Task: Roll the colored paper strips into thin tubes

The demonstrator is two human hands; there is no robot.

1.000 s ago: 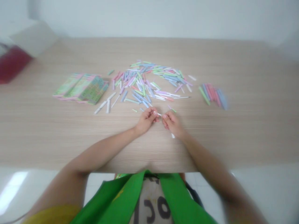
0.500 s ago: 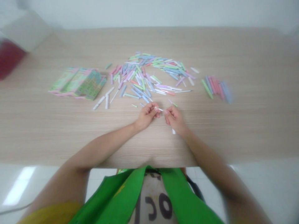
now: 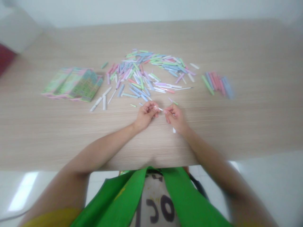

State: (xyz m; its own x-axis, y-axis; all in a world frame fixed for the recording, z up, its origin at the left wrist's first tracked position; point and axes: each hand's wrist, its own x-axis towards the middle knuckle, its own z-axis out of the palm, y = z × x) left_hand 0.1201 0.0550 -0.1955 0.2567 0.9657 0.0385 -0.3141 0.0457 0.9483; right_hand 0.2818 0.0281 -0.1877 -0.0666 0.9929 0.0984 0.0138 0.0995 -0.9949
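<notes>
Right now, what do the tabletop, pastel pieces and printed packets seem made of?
Tabletop: probably matte wood laminate, by its even grain. Pastel pieces: likely smooth plastic, given uniform solid colours. Printed packets: perhaps card or film, from flat patterned faces; blur hides any gloss.

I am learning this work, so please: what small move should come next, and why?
Probably ease the right hand slightly toward the left hand: the white stick pinched in the left one points toward the right one, with what seems a small gap between.
</notes>
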